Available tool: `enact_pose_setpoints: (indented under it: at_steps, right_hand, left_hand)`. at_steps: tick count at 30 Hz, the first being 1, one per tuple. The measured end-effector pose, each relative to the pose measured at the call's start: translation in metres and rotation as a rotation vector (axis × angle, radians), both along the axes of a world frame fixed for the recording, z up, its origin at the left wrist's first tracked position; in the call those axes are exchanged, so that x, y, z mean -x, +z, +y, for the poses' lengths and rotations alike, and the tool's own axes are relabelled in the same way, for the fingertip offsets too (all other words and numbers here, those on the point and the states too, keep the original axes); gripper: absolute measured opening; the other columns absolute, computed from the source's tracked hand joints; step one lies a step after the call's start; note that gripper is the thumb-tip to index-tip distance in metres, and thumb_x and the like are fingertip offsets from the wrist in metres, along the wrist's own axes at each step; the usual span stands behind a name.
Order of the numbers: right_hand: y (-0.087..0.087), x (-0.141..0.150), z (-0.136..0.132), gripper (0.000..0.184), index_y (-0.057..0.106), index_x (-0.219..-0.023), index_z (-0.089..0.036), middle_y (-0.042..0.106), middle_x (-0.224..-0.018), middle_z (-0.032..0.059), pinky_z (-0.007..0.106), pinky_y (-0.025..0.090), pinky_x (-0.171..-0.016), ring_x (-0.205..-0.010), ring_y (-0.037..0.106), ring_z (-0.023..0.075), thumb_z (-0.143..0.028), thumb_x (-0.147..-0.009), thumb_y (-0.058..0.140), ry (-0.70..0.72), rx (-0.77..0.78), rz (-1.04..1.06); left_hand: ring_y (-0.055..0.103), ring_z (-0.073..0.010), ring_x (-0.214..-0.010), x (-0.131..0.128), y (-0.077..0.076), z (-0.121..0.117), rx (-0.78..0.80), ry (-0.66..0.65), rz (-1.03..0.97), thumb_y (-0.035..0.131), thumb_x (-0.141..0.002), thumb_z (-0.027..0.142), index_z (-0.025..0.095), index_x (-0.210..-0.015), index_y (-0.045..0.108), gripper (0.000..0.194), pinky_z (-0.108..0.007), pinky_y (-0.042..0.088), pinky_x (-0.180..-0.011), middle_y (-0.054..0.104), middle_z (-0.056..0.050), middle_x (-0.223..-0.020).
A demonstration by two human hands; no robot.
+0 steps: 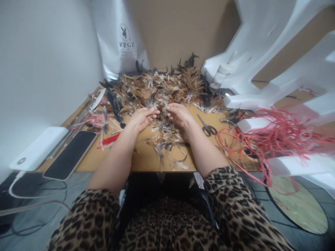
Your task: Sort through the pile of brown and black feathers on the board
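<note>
A big heap of brown feathers (157, 85) with some black ones covers the back of the table. In front of it, my left hand (144, 116) pinches a small feather between thumb and fingers. A short gap to the right, my right hand (178, 114) is also closed in a pinch on a small feather (165, 110). Loose feathers and fluffy scraps (170, 139) lie on the tabletop below and between my hands. A pair of dark scissors (207, 127), slightly spread, lies right of my right hand.
A phone (71, 153) and a white power bank (39, 148) with a cable lie at left. A red strip (111, 138) is near my left forearm. Tangled pink ribbon (282, 136) hangs over white foam at right. A clear jar (220, 76) and white bag (123, 38) stand behind.
</note>
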State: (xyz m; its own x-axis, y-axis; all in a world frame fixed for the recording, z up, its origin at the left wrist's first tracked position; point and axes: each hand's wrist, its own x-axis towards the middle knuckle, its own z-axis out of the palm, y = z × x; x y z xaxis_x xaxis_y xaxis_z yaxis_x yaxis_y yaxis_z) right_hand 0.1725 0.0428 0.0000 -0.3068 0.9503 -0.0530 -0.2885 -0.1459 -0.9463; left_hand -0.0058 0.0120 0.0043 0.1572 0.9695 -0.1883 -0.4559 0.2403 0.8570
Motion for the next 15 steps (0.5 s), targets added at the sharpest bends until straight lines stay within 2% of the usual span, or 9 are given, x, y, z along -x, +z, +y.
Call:
enact_pose_setpoints:
  at_steps: [5,10,15]
  right_hand:
    - [0.0022,0.0029,-0.0032,0.031,0.056,-0.070,-0.015,0.055,-0.050,-0.0048,0.017,0.033,-0.039,-0.044,0.049,0.0064,-0.032,-0.054,0.076,-0.048,-0.156,-0.127]
    - [0.0065,0.0032,-0.0057,0.026,0.058,-0.071,-0.015,0.056,-0.054,-0.0048,0.018,0.033,-0.044,-0.045,0.048,0.0055,-0.032,-0.058,0.074,-0.090,-0.289,-0.214]
    - [0.0069,0.0016,-0.0056,0.022,0.058,-0.073,-0.016,0.057,-0.058,-0.0049,0.019,0.038,-0.050,-0.049,0.047,0.0056,-0.030,-0.061,0.071,-0.102,-0.379,-0.227]
  left_hand:
    - [0.059,-0.0046,-0.048,0.0011,0.0024,-0.0005,-0.001,-0.002,-0.059,0.063,-0.076,0.010,0.007,-0.082,0.064,0.007,-0.010,0.042,-0.039,0.069,-0.007,-0.072]
    - [0.059,-0.0050,-0.047,0.0027,0.0031,0.0006,0.020,-0.010,-0.068,0.061,-0.077,0.010,0.007,-0.082,0.063,0.006,-0.010,0.042,-0.038,0.069,-0.008,-0.072]
    - [0.061,-0.0068,-0.049,0.0033,0.0028,-0.0008,0.063,-0.078,-0.045,0.061,-0.077,0.009,0.007,-0.081,0.063,0.005,-0.010,0.043,-0.039,0.070,-0.011,-0.079]
